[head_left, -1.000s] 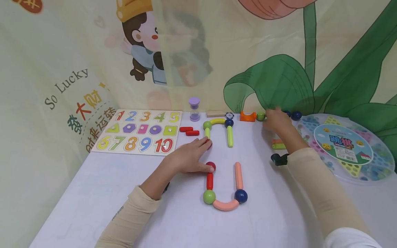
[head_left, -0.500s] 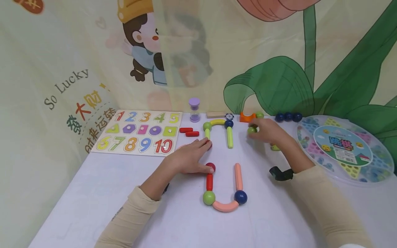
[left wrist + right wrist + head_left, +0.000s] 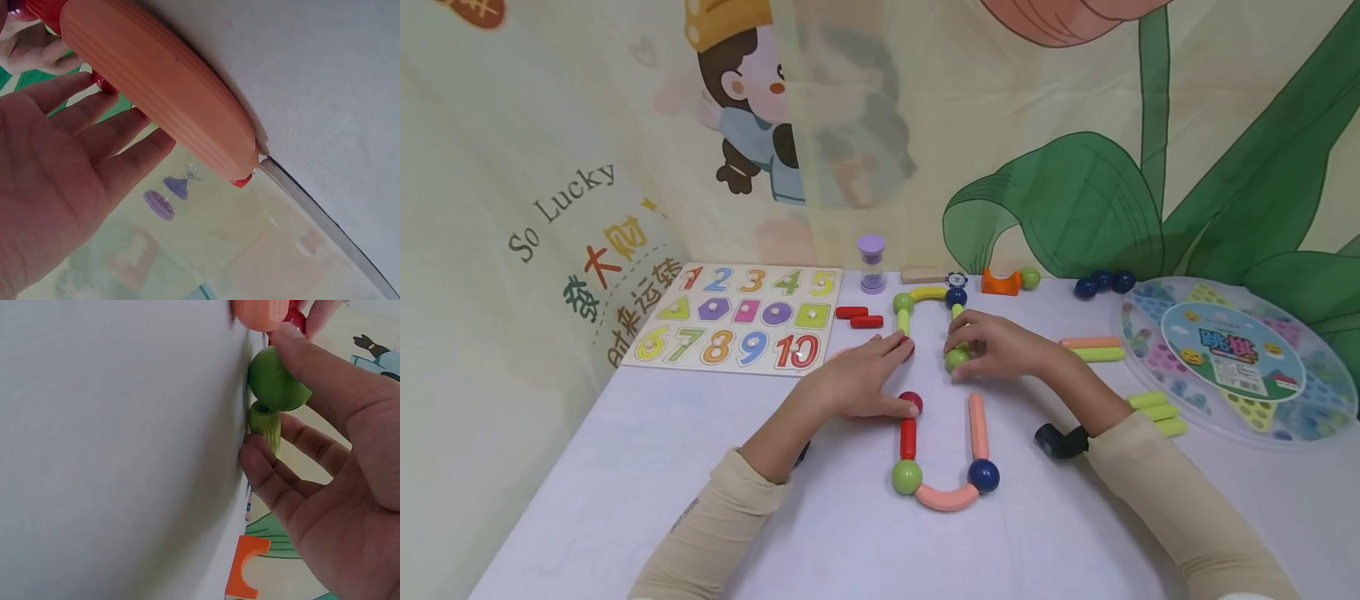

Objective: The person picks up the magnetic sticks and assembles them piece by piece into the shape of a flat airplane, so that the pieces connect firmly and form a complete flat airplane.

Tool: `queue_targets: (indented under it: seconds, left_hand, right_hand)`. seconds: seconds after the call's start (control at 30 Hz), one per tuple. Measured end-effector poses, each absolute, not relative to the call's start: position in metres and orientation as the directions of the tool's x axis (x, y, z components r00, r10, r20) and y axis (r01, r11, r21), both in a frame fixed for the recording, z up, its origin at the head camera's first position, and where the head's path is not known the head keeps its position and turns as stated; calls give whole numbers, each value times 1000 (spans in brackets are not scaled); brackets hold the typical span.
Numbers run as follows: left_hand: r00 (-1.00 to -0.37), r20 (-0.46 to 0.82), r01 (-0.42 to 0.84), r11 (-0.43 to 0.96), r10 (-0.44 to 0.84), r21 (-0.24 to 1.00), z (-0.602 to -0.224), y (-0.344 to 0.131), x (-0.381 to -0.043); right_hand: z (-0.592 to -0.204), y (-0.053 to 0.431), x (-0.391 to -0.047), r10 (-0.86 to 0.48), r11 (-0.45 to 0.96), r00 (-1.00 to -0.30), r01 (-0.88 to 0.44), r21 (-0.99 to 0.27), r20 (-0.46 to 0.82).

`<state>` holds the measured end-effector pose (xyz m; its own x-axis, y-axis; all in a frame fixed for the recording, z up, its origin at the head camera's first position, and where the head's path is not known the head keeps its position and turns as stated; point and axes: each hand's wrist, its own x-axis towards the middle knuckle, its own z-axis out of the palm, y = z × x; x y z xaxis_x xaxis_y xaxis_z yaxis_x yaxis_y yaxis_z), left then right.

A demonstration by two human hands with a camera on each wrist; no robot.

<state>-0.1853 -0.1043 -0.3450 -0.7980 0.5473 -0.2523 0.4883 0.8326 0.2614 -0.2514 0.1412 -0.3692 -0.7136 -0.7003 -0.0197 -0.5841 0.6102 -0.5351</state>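
Observation:
My right hand pinches a green ball at the near end of a light green stick, thumb on the ball, fingers along the stick. That stick runs back to a dark blue ball, joined by a yellow curved stick to another green ball. My left hand rests with fairly straight fingers, fingertips at one red ball and thumb on a nearer red ball. A salmon curved stick lies by its palm, mostly hidden in the head view.
Nearer me, a red stick, green ball, salmon curve, blue ball and salmon stick form a U. A number board lies left, a round game box right; an hourglass stands behind.
My right hand has picked a green ball from the back right and brought it left and nearer to the light green stick's end. The left hand has stayed in place.

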Motion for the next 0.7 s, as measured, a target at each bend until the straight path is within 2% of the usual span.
queue_targets:
  seconds: [0.2, 0.53, 0.6, 0.7]
  left_hand:
    - [-800, -251, 484, 834, 545, 267, -344, -105, -185]
    - [-799, -268, 470, 837, 539, 281, -347, -105, -184]
    - [-799, -261, 478, 836, 542, 271, -347, -105, -183]
    - [-795, -232, 512, 825, 561, 240, -345, -101, -178]
  right_hand:
    - [-366, 138, -251, -711, 602, -699, -543, -585, -83]
    - [-359, 146, -253, -666, 627, -741, -491, -605, -89]
    - [-354, 156, -261, -614, 657, -789, -493, -570, -27]
    - [-348, 177, -278, -416, 745, -899, -423, -516, 137]
